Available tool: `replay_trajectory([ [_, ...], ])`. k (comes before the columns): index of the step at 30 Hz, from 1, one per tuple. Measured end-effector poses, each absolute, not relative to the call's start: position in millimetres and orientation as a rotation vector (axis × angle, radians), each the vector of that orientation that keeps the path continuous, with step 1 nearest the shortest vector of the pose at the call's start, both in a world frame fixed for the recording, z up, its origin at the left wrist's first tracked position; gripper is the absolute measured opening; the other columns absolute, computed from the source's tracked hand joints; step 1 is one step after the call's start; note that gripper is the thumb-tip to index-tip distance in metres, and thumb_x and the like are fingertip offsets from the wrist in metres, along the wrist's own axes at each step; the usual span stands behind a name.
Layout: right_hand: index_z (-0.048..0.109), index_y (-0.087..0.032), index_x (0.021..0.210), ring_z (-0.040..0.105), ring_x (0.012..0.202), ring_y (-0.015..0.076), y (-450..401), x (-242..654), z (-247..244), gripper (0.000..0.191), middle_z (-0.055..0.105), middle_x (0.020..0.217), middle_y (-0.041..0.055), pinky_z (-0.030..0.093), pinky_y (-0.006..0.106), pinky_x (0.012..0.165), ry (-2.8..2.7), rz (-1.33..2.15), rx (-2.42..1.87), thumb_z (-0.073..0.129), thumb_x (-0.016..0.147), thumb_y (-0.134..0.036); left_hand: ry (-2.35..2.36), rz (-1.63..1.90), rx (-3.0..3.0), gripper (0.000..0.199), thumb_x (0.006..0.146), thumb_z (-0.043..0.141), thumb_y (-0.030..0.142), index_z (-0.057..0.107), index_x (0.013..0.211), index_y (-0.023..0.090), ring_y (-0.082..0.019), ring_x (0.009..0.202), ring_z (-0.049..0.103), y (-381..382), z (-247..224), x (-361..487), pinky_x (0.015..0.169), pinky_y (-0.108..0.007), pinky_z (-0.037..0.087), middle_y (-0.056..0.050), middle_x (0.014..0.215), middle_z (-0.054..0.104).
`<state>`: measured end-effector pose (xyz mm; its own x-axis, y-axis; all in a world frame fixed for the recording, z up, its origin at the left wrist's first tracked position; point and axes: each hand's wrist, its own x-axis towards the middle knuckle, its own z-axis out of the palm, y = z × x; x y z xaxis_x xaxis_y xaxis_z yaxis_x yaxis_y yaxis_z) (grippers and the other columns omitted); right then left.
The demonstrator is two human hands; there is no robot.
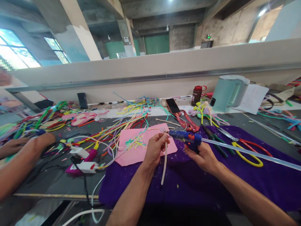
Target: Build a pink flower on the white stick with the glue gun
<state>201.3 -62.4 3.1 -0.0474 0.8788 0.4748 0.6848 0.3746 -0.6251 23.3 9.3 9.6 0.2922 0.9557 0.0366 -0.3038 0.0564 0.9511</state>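
My left hand [156,147] is closed on a pale pipe cleaner [165,164], whose long end hangs down below the fingers. A small whitish fluffy tip [164,129] shows above the thumb. My right hand [204,157] is wrapped round a blue hot glue gun [194,144], its nozzle beside the fluffy tip; whether they touch I cannot tell. A long clear glue stick [249,153] sticks out of the gun's back end. Under the left hand lies a pink sheet [127,158] with small yellow and teal cut pieces [136,141], on a purple cloth [188,188].
Right of the glue gun lie scissors [249,157] and dark-handled pliers [217,142]. A kettle [227,94], a brown bottle [197,95] and a phone [172,106] stand or lie behind. To the left are a purple power strip [81,163], cables and another person's arm [25,160].
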Motion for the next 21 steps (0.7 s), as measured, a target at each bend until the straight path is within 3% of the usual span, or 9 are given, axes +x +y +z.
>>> replay_trajectory([
  [7, 0.058, -0.014, 0.078, 0.049, 0.059, 0.0138, -64.1, 203.9, 6.0, 0.020, 0.054, 0.066, 0.0016, 0.037, 0.025, 0.057, -1.718, 0.377, -1.325, 0.053, 0.077, -0.034, 0.784, 1.117, 1.075, 0.022, 0.068, 0.064, 0.034, 0.059, 0.068, 0.013, -0.003, 0.042, 0.037, 11.5, 10.7, 21.2, 0.040, -0.016, 0.024, 0.001, 0.057, 0.055],
  [14, 0.055, -0.013, 0.086, 0.050, 0.050, 0.0118, -44.9, 207.8, 3.7, 0.027, 0.055, 0.057, -0.0007, 0.039, 0.023, 0.052, -1.371, 0.820, -1.272, 0.049, 0.081, -0.039, 0.788, 1.137, 1.078, 0.024, 0.067, 0.065, 0.035, 0.055, 0.063, 0.013, -0.003, 0.041, 0.036, 9.6, 14.5, 20.4, 0.038, -0.016, 0.023, 0.002, 0.056, 0.055],
  [21, 0.053, -0.013, 0.071, 0.048, 0.043, 0.0093, -7.1, 197.6, -15.5, 0.033, 0.055, 0.052, -0.0012, 0.032, 0.020, 0.042, -1.435, 0.961, -1.407, 0.048, 0.078, -0.045, 0.705, 1.204, 1.081, 0.021, 0.071, 0.061, 0.032, 0.055, 0.065, 0.013, -0.002, 0.040, 0.037, 11.8, 14.6, 16.6, 0.037, -0.016, 0.023, 0.001, 0.058, 0.055],
])
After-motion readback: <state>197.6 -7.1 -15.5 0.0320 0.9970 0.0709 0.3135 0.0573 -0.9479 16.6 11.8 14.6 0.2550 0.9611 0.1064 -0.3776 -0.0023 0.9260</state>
